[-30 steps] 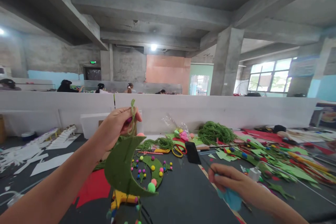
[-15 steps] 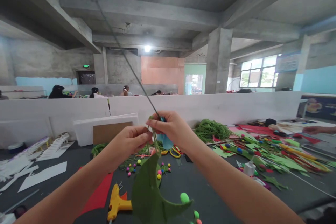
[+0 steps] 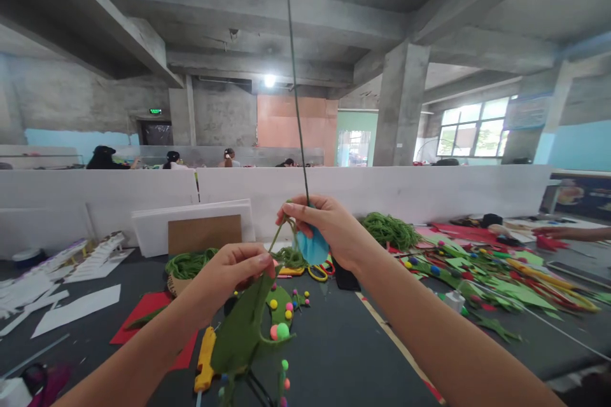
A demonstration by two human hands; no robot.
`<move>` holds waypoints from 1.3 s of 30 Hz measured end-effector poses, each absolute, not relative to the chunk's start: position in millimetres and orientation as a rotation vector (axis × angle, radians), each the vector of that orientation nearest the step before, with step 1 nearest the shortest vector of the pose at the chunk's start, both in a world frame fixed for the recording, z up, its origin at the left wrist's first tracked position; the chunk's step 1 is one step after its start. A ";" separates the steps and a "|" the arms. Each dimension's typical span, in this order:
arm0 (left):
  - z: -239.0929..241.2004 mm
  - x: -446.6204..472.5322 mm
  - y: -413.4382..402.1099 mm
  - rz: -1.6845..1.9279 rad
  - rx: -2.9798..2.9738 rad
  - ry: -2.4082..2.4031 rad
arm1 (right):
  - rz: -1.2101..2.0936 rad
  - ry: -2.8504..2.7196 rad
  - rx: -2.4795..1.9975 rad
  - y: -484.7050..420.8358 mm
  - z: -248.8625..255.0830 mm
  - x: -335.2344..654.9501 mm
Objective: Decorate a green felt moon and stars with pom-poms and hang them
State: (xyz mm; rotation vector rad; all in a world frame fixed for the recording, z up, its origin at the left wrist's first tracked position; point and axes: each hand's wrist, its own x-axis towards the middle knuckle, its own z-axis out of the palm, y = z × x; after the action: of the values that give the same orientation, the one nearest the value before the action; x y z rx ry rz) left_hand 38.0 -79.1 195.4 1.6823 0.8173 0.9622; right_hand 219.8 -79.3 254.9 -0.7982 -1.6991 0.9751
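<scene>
My left hand (image 3: 241, 267) is closed, pinching the top of a dark green felt shape (image 3: 241, 324) where the green yarn (image 3: 275, 238) joins it. My right hand (image 3: 324, 226) is higher and to the right, closed on the upper loop of that yarn. Held in it too are a thin dark green stick (image 3: 296, 98), pointing upward, and a light blue piece (image 3: 312, 247) that hangs below the fingers. Small coloured pom-poms (image 3: 282, 331) show beside the hanging felt; whether they belong to it I cannot tell.
On the dark table lie a yellow glue gun (image 3: 205, 361), red felt (image 3: 184, 353), scissors (image 3: 317, 273) and a phone (image 3: 347, 276). Green yarn (image 3: 389, 230) and felt scraps (image 3: 515, 292) are heaped right. A white partition (image 3: 372, 186) stands behind. Another person's hand (image 3: 554, 233) reaches in from the right.
My left hand has moved down and left with the felt, stretching the yarn between my hands. The stick has swung from leaning left to nearly upright. More of the blue piece shows.
</scene>
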 end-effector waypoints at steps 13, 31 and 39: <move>185.4 29.6 -87.0 1.183 1.247 0.747 | 1.439 -1.499 -0.671 -68.4 231.7 232.0; 217.1 13.8 -84.2 1.222 1.331 0.906 | 0.868 -1.915 -1.691 -27.6 119.4 301.9; 223.2 20.1 -76.7 1.231 1.435 0.907 | 0.491 -1.899 -2.103 -20.8 24.2 335.2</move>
State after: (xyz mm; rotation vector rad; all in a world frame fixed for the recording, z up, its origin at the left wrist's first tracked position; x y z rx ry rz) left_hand 20.1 -76.7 223.2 1.4351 0.9066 1.2311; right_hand 335.2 -20.8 24.2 -2.1028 -1.8989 0.4908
